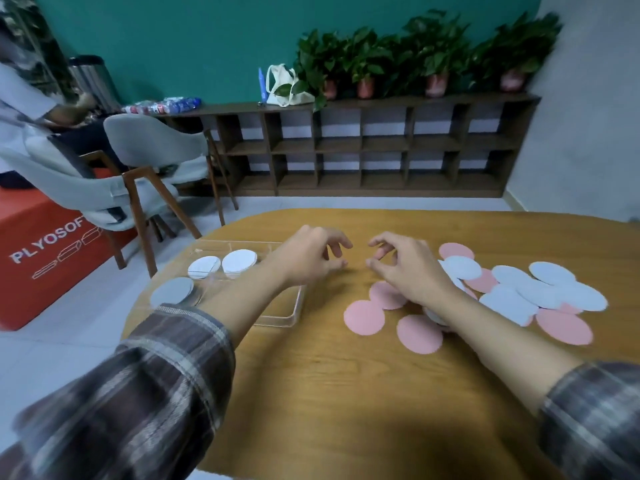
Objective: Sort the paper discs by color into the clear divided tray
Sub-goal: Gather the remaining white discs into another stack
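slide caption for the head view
Left hand and right hand hover between tray of white discs and loose pink discs

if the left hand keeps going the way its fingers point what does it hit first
Probably the right hand: the left hand points at its fingertips across a gap of bare wooden table, though depth is unclear.

Left forearm (249,296) hides tray (282,318) middle; sleeves (145,393) blurred.
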Tool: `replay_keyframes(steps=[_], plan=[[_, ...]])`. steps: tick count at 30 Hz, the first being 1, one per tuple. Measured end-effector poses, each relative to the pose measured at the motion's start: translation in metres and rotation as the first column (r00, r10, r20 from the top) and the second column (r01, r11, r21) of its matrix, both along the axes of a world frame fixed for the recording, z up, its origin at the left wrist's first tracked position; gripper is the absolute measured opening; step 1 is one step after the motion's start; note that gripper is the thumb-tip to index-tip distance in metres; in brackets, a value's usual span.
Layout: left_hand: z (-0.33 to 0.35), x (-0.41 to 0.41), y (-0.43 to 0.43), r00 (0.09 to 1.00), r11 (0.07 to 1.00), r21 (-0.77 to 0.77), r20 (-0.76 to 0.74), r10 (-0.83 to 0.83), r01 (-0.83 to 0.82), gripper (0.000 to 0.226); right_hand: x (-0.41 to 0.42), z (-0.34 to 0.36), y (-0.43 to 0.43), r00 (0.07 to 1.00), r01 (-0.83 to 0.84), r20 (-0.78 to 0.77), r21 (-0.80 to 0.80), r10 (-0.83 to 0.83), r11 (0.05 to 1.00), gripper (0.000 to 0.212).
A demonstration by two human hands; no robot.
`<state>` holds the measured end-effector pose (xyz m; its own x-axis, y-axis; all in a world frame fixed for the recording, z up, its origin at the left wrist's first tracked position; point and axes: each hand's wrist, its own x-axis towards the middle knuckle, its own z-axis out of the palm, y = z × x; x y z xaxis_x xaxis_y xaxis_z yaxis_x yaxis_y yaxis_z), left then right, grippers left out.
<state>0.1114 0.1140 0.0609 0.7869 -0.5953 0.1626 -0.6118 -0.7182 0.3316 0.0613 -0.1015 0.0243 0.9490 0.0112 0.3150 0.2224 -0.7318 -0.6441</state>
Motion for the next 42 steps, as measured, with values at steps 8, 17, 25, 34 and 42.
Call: replay_keyframes(steps=[8, 17, 25, 34, 42], plan=[[-0.018, -0.026, -0.094, 0.994, 0.996, -0.004, -0.058, -0.091, 0.091, 0.029, -0.050, -0.013, -0.091, 0.993, 0.113, -0.028, 0.050, -0.112, 0.992, 0.028], [-0.067, -0.035, -0.158, 0.990, 0.996, -0.045, -0.111, -0.084, 0.080, 0.063, -0.082, -0.042, -0.141, 0.987, 0.160, -0.016, 0.114, -0.159, 0.981, 0.030], [-0.109, -0.036, -0.169, 0.999, 0.956, -0.293, -0.030, 0.019, -0.027, 0.051, -0.069, -0.060, -0.146, 0.988, 0.117, 0.088, 0.068, -0.123, 0.991, 0.033], [-0.112, -0.036, -0.164, 0.995, 0.946, -0.322, 0.102, 0.009, 0.025, 0.025, -0.056, -0.074, -0.151, 0.990, 0.095, 0.109, -0.087, -0.085, 0.992, 0.040], [-0.110, -0.041, -0.170, 0.957, 0.888, -0.402, 0.261, -0.123, 0.224, 0.027, -0.060, -0.072, -0.147, 0.982, 0.079, 0.176, -0.075, -0.064, 0.994, 0.017]])
